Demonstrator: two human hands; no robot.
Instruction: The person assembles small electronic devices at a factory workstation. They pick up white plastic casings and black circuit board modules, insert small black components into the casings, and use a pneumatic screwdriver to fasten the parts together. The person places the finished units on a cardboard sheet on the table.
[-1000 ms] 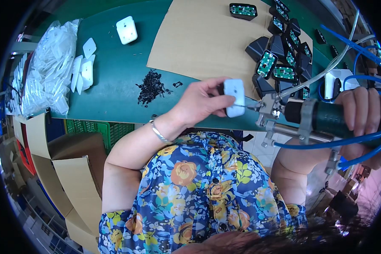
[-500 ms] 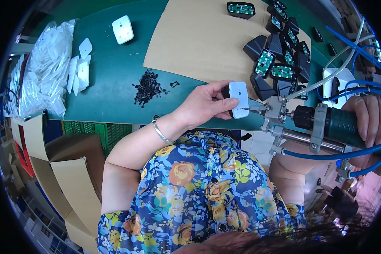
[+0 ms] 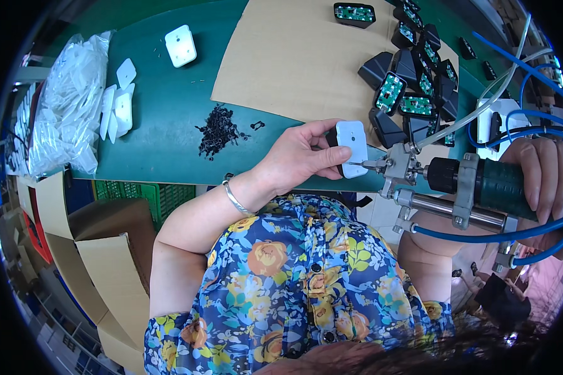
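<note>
My left hand [image 3: 299, 155] grips a small black case with a white cover plate [image 3: 355, 142] between thumb and fingers, above the table's near edge. The thumb presses on the plate's left side, and the cover faces up. My right hand [image 3: 542, 172] is wrapped round the dark green body of a powered screwdriver [image 3: 503, 189], which lies sideways with blue hoses attached. Its thin bit points left and meets the lower part of the white plate; whether a screw sits under the tip is too small to tell.
Open black cases with green circuit boards [image 3: 416, 105] crowd the cardboard sheet [image 3: 281, 62]. Small black parts [image 3: 219, 131] are heaped on the green table. A plastic bag of white pieces [image 3: 72, 103], loose white plates [image 3: 124, 109] and a white-covered case [image 3: 181, 45] lie left. Cardboard boxes [image 3: 112, 262] stand below.
The screwdriver has shifted slightly left and its tip now reaches the lower part of the plate. The case in my left hand has moved slightly left and down.
</note>
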